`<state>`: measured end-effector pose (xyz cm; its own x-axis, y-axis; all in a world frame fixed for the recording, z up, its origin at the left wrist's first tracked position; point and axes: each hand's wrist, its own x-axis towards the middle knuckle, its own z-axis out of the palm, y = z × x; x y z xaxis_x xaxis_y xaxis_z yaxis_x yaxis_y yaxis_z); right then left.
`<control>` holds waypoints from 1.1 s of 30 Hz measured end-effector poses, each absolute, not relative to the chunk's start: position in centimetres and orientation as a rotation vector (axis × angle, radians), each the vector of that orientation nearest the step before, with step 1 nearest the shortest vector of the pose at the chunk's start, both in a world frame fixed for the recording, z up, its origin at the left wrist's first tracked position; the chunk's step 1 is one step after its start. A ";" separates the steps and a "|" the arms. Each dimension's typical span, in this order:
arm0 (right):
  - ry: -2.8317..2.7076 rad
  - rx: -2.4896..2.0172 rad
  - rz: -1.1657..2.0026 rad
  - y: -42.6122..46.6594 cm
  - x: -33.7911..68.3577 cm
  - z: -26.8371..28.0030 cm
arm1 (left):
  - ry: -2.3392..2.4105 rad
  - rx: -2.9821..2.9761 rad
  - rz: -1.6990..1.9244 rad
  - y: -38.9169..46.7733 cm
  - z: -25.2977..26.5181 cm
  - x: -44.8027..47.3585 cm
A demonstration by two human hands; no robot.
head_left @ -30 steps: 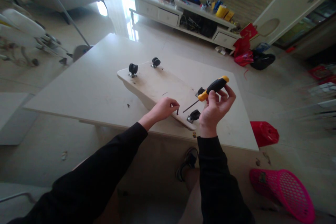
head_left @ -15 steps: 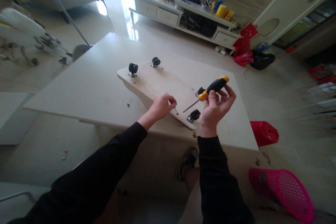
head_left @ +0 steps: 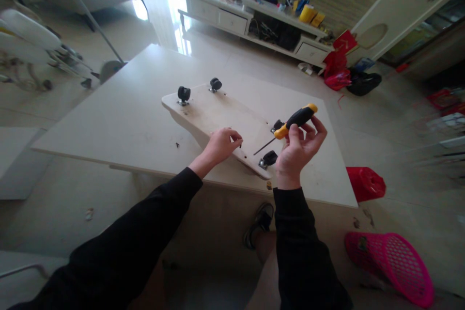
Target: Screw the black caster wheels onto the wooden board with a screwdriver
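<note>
A pale board (head_left: 221,111) lies on the white table with black casters standing up from it. Two of them, a left caster (head_left: 183,94) and a far caster (head_left: 215,84), are at its far end; a near caster (head_left: 270,158) and one partly hidden caster (head_left: 278,126) are by my right hand. My right hand (head_left: 300,150) grips a yellow-and-black screwdriver (head_left: 298,119), its shaft slanting down left over the board. Above the board's near edge, my left hand (head_left: 222,144) pinches a small dark screw (head_left: 240,145) between its fingertips.
The white table (head_left: 119,106) extends beyond the board, with a small dark bit (head_left: 178,145) on it. A red bucket (head_left: 365,184) and a pink basket (head_left: 392,264) stand on the floor at right. At the back is a TV cabinet (head_left: 232,23) with boxes and tools.
My left hand has shifted slightly left, and the screw in its fingertips now points down more plainly. My right hand holds the screwdriver almost still.
</note>
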<state>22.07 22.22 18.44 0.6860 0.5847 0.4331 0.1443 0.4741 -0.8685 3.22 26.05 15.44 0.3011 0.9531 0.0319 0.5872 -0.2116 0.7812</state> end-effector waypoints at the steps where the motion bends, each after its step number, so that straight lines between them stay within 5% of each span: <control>1: -0.795 -1.060 0.312 22.2 22.1 18.5 | 1.379 1.908 0.702 26.1 15.4 3.2; 12: -0.779 -1.034 0.329 22.2 22.0 18.4 | 1.381 1.899 0.696 26.2 15.2 3.2; 33: -0.703 -1.162 0.328 20.9 22.9 17.7 | 1.442 1.625 1.230 27.2 16.1 0.5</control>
